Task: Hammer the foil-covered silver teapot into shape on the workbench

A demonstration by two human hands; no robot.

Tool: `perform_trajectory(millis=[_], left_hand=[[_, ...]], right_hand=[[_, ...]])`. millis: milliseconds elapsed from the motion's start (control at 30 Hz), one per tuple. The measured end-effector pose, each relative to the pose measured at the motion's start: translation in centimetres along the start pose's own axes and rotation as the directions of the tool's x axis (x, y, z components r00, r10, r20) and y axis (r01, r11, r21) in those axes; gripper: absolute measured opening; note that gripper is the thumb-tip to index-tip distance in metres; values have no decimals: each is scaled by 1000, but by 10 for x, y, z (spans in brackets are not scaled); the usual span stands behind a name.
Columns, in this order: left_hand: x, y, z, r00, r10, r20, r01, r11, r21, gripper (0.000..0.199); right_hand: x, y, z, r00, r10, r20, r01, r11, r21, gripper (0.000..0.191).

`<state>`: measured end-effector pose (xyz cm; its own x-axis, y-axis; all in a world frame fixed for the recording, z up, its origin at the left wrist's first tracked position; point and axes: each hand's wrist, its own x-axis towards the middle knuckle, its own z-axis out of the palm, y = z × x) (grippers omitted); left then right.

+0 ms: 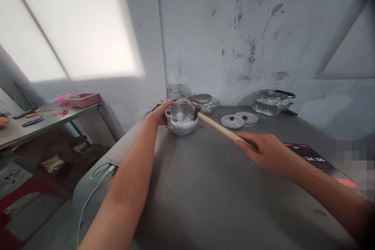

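A dented silver metal pot (182, 127) stands on the grey table, tilted a little towards me. My left hand (161, 113) grips its left side near the rim and handle; some fingers are hidden behind it. My right hand (258, 146) is closed round the wooden handle of a hammer (216, 125). The dark hammer head lies at the pot's right rim; I cannot tell if they touch. Two round metal lids (232, 121) with black knobs lie overlapping to the right of the pot.
Behind the pot are a perforated metal container (175, 91) and another pot (204, 103). A pan (271, 103) stands at the back right. A dark screen with digits (310, 158) lies right. A white cable (93, 191) hangs at the left edge; a side table holds a pink tray (83, 100).
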<state>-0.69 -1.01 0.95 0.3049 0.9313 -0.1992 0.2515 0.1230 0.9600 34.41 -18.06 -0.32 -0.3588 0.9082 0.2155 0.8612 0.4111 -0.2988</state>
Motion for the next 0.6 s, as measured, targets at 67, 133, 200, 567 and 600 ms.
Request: perform_trajectory(millis=[67,133,200,567,600], left_hand=[[0,-1,-1,1000,-6,23,6,1000,-26,44],[0,-1,-1,999,-14,33,16,998,-58,46],[1,-2,-1,999,-27,25,29,995,-100,46],[-2,0,3,995,-99,2,98,976,-192,36],[-3,2,3,995,-104,-9,101,978,-185,36]], right_hand=[[0,0,0,1000,-4,-3,4,1000,-8,39],[-1,0,-1,1000,-4,-4,4,1000,-10,38],[-1,-1,-2,1000,-2,-5,2,1000,-3,37],[-2,-3,-3,1000,-22,-21,23,1000,5,36],[-3,-3,-3,999,-20,-24,21,1000,6,36]])
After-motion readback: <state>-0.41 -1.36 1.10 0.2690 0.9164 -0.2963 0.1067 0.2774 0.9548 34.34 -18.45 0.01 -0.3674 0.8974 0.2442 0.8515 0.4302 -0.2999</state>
